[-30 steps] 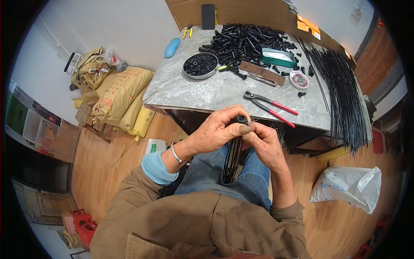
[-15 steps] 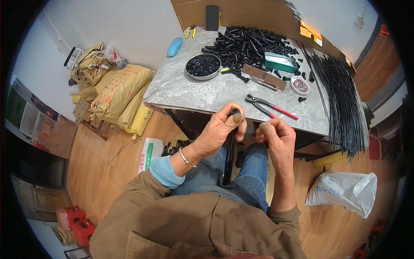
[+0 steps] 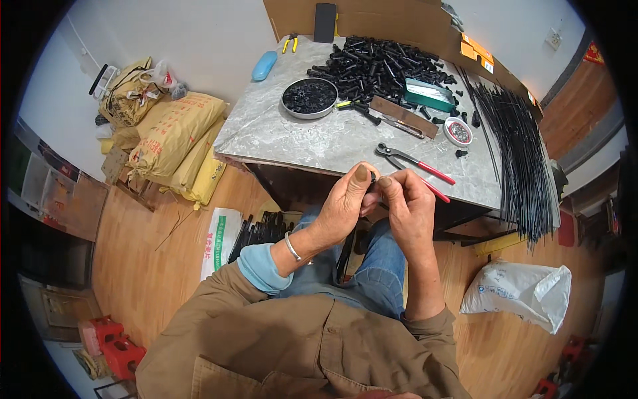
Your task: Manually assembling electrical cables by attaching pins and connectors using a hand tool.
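Observation:
Above my lap, my left hand [image 3: 349, 199] is wrapped round the upper part of a long black rod-like piece [image 3: 344, 255]. Its dark tip shows between the thumbs, and its lower length hangs down between my knees. My right hand [image 3: 407, 206] is closed in a pinch right beside that tip, fingertips against the left hand's. Whatever those fingers grip is too small or hidden. On the table just beyond lie red-handled pincers [image 3: 419, 166].
The grey table [image 3: 256, 136] holds a heap of black plastic parts [image 3: 379, 66], a round tin [image 3: 309, 98], a green box [image 3: 430, 96], a small bowl [image 3: 458, 132] and thin black rods [image 3: 522, 159]. Sacks [image 3: 176, 133] stand left; a white bag [image 3: 522, 289] lies right.
My right hand has moved left and in to meet the left hand at the rod's top. The rod's tip is now mostly covered by my fingers. The view has shifted slightly.

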A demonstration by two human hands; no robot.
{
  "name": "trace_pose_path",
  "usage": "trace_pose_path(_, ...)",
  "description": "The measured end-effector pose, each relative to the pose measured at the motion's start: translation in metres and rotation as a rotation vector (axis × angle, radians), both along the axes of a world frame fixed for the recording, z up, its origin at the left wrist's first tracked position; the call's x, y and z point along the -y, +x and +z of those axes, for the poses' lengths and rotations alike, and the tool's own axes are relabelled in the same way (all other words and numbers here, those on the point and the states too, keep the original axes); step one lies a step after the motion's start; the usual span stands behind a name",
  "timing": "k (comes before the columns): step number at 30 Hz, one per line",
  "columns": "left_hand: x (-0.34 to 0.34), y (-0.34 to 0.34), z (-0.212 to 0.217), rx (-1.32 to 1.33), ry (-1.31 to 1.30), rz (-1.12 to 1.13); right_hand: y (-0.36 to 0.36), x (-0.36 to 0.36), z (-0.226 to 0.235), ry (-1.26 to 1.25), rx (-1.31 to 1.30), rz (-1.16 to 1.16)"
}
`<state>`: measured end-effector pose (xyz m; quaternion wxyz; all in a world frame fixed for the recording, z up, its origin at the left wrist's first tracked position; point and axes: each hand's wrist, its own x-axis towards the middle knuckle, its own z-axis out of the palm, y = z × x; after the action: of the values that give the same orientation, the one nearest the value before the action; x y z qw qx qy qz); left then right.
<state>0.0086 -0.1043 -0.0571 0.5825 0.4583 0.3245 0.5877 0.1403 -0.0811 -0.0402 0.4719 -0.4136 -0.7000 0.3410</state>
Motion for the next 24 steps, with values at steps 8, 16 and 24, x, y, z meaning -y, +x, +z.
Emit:
trace_pose_path(8,-0.003,0.000,-0.001,-0.004,0.021,-0.002,-0.003,-0.006,0.013,0.266,0.016,-0.122)
trace_pose_path(16,0.001,-0.001,0.001,0.022,-0.017,-0.015,0.007,-0.011,-0.020,-0.426,-0.463,0.247)
trace_pose_path(24,0.001,-0.009,0.008,0.033,-0.081,0.081,0.070,-0.086,-0.028,0.305,0.592,-0.220)
